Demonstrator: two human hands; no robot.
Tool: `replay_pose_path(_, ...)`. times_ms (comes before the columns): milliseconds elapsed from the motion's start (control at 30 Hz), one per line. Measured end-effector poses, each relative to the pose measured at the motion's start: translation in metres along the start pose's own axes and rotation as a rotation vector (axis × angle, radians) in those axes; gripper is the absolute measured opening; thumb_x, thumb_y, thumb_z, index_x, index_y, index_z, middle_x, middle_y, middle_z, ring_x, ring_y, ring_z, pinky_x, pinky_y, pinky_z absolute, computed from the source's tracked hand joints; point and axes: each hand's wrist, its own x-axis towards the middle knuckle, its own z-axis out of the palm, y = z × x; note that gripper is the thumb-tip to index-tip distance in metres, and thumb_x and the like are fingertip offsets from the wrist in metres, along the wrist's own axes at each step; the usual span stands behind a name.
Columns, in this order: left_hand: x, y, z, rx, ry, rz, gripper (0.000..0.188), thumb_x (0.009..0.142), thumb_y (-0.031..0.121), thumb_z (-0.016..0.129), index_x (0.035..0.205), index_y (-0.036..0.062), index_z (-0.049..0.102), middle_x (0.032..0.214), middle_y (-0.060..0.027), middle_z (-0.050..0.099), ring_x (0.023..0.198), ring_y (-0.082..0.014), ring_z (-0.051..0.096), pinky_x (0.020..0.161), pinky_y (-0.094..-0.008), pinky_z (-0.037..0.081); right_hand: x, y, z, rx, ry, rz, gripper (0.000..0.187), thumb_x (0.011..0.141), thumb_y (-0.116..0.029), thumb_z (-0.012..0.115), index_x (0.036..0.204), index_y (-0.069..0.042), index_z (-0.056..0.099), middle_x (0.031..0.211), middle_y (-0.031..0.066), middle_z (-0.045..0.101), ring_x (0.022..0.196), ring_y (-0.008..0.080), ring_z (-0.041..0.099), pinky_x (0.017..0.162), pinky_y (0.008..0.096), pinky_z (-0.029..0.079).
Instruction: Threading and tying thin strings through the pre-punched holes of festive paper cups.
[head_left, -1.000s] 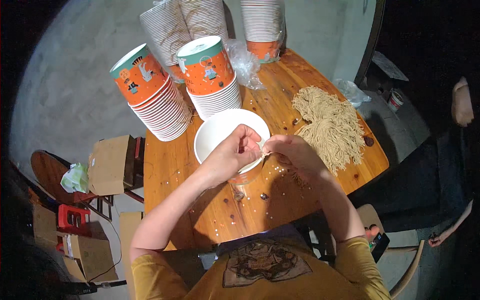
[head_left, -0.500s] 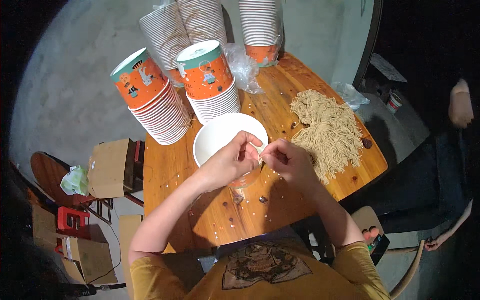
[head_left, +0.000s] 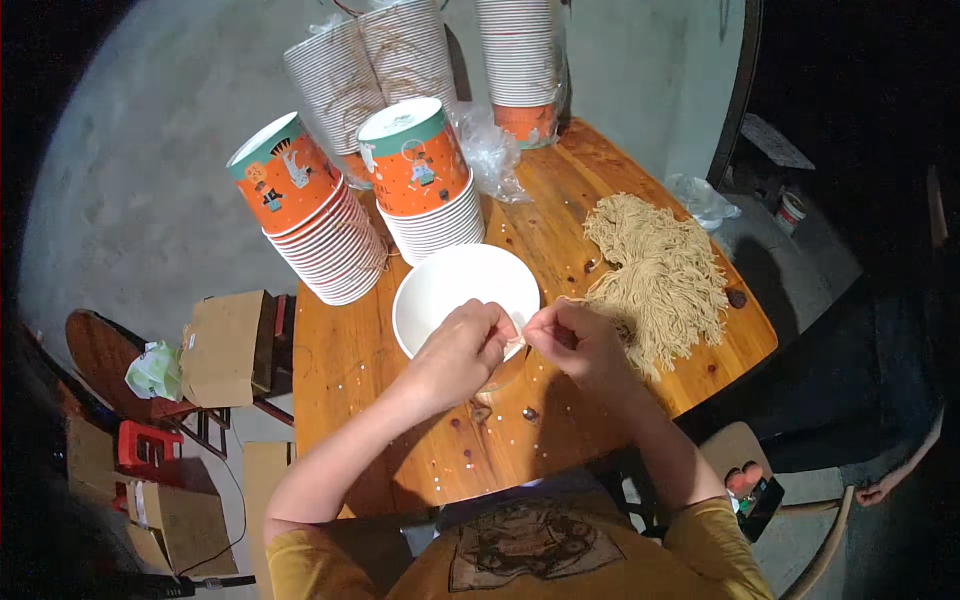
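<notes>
A white paper bowl [head_left: 450, 285] stands tilted on the round wooden table [head_left: 390, 440], its open side toward me. My left hand [head_left: 458, 352] grips its near rim, fingers curled over the edge. My right hand [head_left: 575, 343] pinches the same rim just to the right, thumb and fingers pressed together. The two hands almost touch. A loose heap of pale dry noodles [head_left: 655, 275] lies on the table to the right of my right hand.
Two slanted stacks of orange-and-green paper bowls [head_left: 300, 215] [head_left: 425, 185] stand behind the white bowl. More bagged stacks [head_left: 370, 70] [head_left: 520, 65] rise at the far edge. Crumpled clear plastic [head_left: 490, 150] lies beside them. Cardboard boxes [head_left: 225, 345] and a red stool [head_left: 145, 450] sit left of the table.
The hands and the bowl's rim have drifted slightly toward me and lower in view. The grip on the rim looks the same.
</notes>
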Motion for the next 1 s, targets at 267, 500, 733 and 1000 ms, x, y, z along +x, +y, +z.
replay_pose_path(267,0.000,0.000,-0.009,-0.287,-0.107,-0.287,0.013,0.087,0.009,0.050,0.094,-0.0006,0.056,0.084,-0.0118,0.057,0.073,-0.0197,0.055,0.067,-0.0328,0.046,-0.002,-0.002,0.000,-0.015,-0.016,0.022,0.006,0.085,-0.011,0.061,0.086,-0.005,0.061,0.068,-0.0032,0.051,0.060,0.0040,0.043,0.055,0.0219,0.038)
replay_pose_path(500,0.002,0.001,-0.005,-0.386,-0.100,-0.303,0.013,0.088,0.010,0.049,0.096,0.0003,0.055,0.079,-0.0085,0.057,0.071,-0.0154,0.054,0.064,-0.0308,0.045,-0.002,-0.008,0.001,-0.286,0.017,-0.203,0.021,0.074,-0.002,0.070,0.092,-0.006,0.060,0.072,0.0035,0.052,0.060,0.0158,0.053,0.055,0.0285,0.044)
replay_pose_path(733,0.000,-0.003,0.002,-0.207,-0.026,-0.179,0.010,0.093,0.010,0.050,0.098,0.0011,0.052,0.083,-0.0029,0.053,0.074,-0.0098,0.052,0.063,-0.0278,0.046,-0.005,-0.012,0.007,-0.667,0.109,-0.436,0.029,0.073,-0.012,0.071,0.098,-0.010,0.057,0.083,0.0053,0.051,0.069,0.0247,0.057,0.057,0.0354,0.049)
replay_pose_path(1000,-0.001,0.005,0.006,-0.101,0.071,-0.132,0.009,0.090,0.007,0.052,0.096,0.0003,0.053,0.084,-0.0093,0.054,0.072,-0.0168,0.053,0.066,-0.0309,0.045,-0.006,-0.011,0.009,-0.723,0.143,-0.476,0.020,0.075,-0.012,0.069,0.088,-0.009,0.054,0.076,0.0065,0.050,0.067,0.0243,0.059,0.054,0.0347,0.050)
